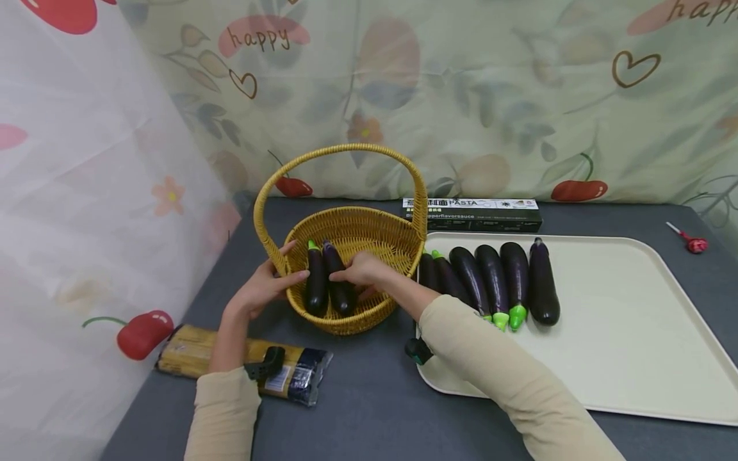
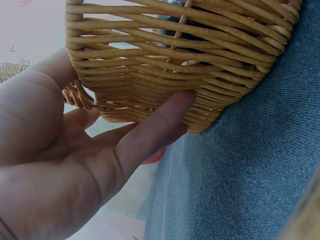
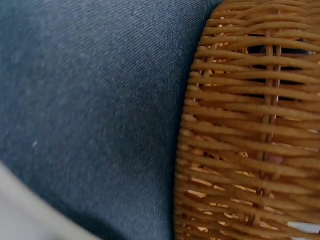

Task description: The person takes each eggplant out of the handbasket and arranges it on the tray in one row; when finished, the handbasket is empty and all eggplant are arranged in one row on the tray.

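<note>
Two dark eggplants lie side by side in the yellow wicker basket: the left eggplant has a green stem end, the right eggplant a dark one. My right hand reaches over the basket's right side and grips the right eggplant, thumb on top, other fingers partly hidden. At the left rim my left hand holds the basket, its thumb over the edge by the left eggplant. In the left wrist view, fingers press the outer weave. The right wrist view shows mostly the basket wall.
A beige tray on the right bears several eggplants in a row. Behind it stands a black pasta box. A noodle packet lies under the left forearm. At far right is a red lollipop.
</note>
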`<act>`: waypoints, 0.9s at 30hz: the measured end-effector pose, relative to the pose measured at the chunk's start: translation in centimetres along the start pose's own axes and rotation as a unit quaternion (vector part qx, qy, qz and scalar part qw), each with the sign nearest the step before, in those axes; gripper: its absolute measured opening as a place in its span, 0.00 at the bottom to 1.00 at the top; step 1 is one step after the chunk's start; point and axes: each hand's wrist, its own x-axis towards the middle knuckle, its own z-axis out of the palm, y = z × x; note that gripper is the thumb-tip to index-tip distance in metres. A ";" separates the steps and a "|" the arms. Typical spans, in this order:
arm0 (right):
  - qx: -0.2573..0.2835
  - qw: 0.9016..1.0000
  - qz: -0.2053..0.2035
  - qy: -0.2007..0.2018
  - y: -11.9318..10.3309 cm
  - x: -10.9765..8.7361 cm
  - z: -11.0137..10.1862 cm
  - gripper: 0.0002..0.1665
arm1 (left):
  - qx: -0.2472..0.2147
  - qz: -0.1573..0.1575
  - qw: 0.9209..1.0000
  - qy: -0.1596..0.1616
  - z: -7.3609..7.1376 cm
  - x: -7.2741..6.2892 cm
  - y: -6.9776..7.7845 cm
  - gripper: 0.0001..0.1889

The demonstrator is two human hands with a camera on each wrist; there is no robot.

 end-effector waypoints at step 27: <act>0.018 0.997 -0.041 -0.055 -2.2 -3.0 -5.8 0.33 | -0.009 -0.004 1.000 0.004 0.1 -0.1 0.1 0.44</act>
